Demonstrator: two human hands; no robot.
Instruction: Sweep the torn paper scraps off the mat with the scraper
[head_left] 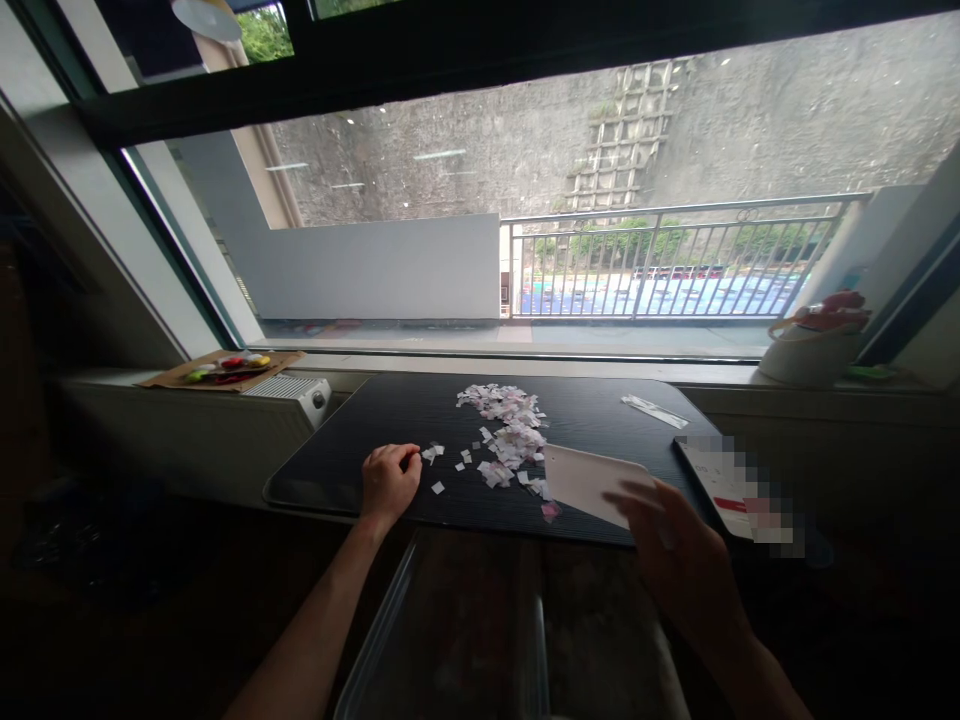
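Small white and pinkish paper squares [514, 440] lie in a loose heap on the black table [330, 440]. My left hand [391, 482] rests on the tabletop left of the heap, fingers curled under; whatever they may hold is hidden. A few stray squares [433, 453] lie just beside its fingertips. In my right hand [675, 535] is a thin, flat white card [592, 482], gripped at its right end. The card is tilted, and its left edge reaches the right side of the heap. One pink square [551, 511] sits below that edge.
A tablet-like flat item [724, 490], partly pixelated, lies at the table's right edge. Behind it is a clear-and-white strip [654, 411]. Colourful items rest on cardboard [161, 375] on the left sill, near a white radiator [289, 392]. A white pot [810, 350] stands right, by the window.
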